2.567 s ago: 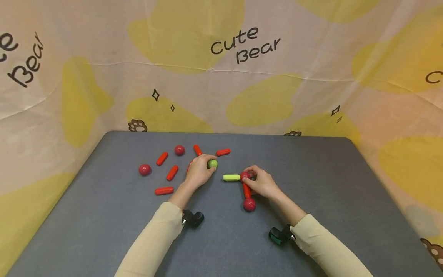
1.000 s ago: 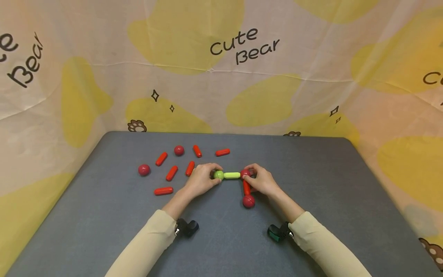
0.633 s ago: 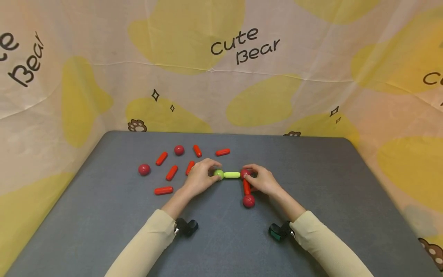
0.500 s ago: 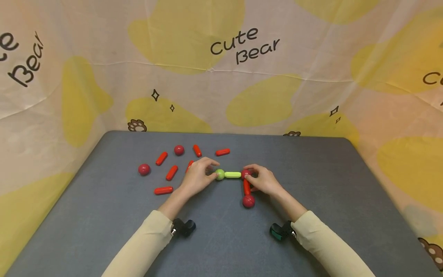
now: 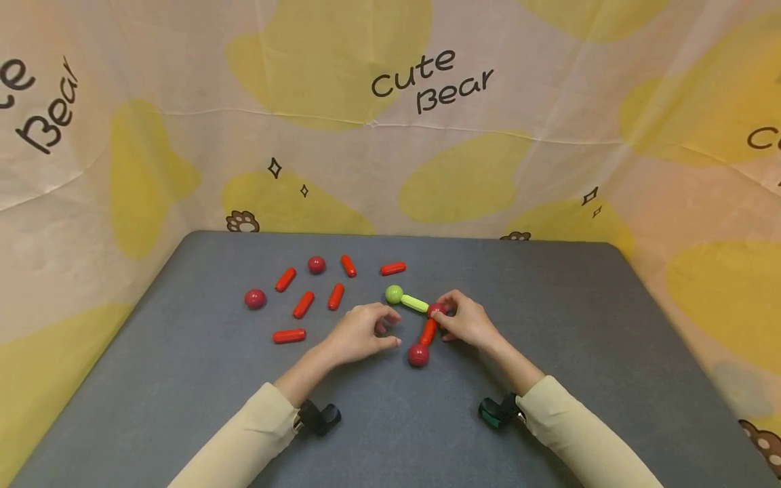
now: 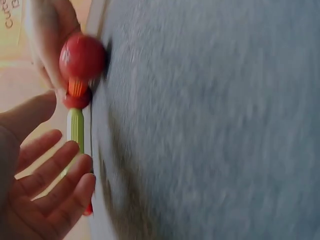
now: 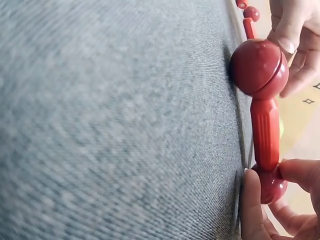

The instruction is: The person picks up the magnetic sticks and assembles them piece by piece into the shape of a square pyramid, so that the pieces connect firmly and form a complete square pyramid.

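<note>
In the head view, my right hand pinches the corner red ball of a joined ball-and-stick piece. From that ball a yellow-green stick runs up-left to a green ball. A red stick runs down to a second red ball, seen large in the right wrist view. My left hand is off the piece, just left of the second red ball, thumb and fingers apart. Nothing lies between its fingers in the left wrist view.
Left of the piece lie several loose red sticks and two loose red balls on the grey table. A printed cloth stands behind and beside the table.
My left hand brought the green ball to the yellow-green stick, then let go and drew back toward me. The joined piece has turned clockwise, its lower red ball shifting left.
</note>
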Action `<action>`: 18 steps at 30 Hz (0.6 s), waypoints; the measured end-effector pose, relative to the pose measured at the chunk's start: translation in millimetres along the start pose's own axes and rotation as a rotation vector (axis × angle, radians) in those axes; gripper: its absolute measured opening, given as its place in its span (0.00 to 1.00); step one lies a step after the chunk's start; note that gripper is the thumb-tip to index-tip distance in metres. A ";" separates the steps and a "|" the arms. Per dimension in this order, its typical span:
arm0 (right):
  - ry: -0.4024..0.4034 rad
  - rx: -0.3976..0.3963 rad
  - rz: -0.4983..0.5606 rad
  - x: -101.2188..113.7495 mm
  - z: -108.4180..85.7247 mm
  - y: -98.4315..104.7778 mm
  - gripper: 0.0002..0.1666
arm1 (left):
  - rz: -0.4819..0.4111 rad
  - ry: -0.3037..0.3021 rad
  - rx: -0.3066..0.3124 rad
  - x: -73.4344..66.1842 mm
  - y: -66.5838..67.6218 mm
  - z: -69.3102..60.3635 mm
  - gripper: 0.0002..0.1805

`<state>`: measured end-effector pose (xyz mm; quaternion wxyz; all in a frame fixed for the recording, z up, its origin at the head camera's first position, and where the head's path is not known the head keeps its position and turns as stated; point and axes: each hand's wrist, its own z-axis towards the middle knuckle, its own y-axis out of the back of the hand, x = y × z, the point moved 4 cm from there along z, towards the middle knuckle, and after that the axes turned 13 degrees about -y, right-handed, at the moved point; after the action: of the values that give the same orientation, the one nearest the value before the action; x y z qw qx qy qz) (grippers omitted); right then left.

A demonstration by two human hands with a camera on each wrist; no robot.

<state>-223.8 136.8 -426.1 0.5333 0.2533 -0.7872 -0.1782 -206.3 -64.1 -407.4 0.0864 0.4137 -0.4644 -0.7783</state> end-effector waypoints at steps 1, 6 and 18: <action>-0.001 0.000 -0.003 -0.2 -0.3 -0.3 0.18 | 0.004 0.003 0.012 -2.0 -2.1 0.1 0.20; 0.002 -0.010 -0.027 0.0 -2.7 -1.0 0.18 | 0.019 0.022 0.065 -12.5 -10.5 0.5 0.25; -0.002 -0.007 -0.150 1.5 -10.5 1.3 0.18 | 0.080 -0.008 0.104 -20.9 -19.2 -1.4 0.19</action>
<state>-214.8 136.9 -420.5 0.5186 0.3097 -0.7659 -0.2205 -187.1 -43.5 -411.2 0.0942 0.3956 -0.5208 -0.7506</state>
